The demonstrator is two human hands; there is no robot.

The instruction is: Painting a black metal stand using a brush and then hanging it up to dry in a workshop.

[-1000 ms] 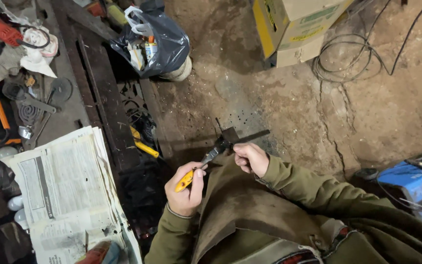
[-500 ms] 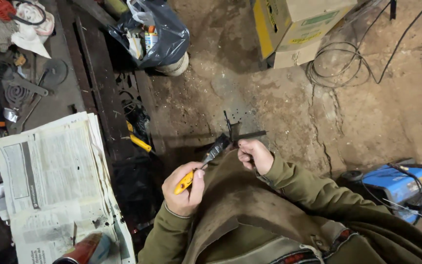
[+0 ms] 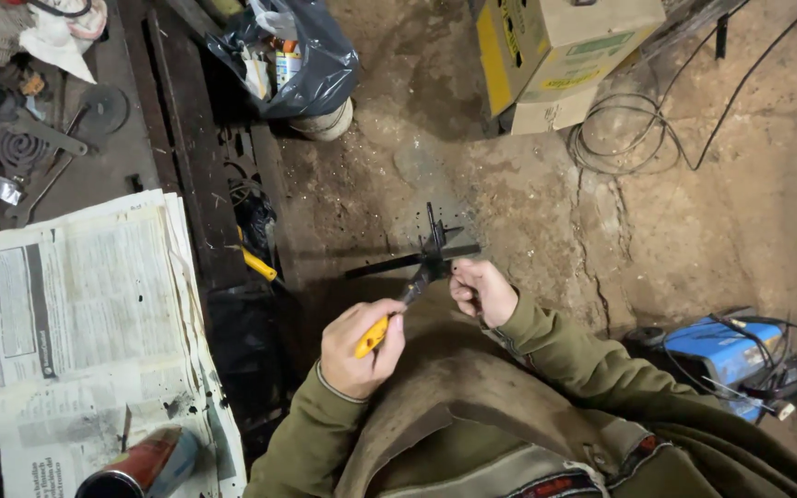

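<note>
Up at the back, a crumpled black plastic bag (image 3: 302,55) holds cartons. Below, the left hand (image 3: 362,346) is fisted around yellow-handled pliers (image 3: 398,309); the right hand (image 3: 481,290) pinches a dark crossed metal piece (image 3: 431,254) above the dirt floor (image 3: 528,212).

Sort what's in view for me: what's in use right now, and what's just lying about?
In use: left hand gripping yellow-handled tool; right hand holding dark metal piece.

Lying about: newspaper, spray can, black bag, cardboard box, cable coil, blue machine.
</note>
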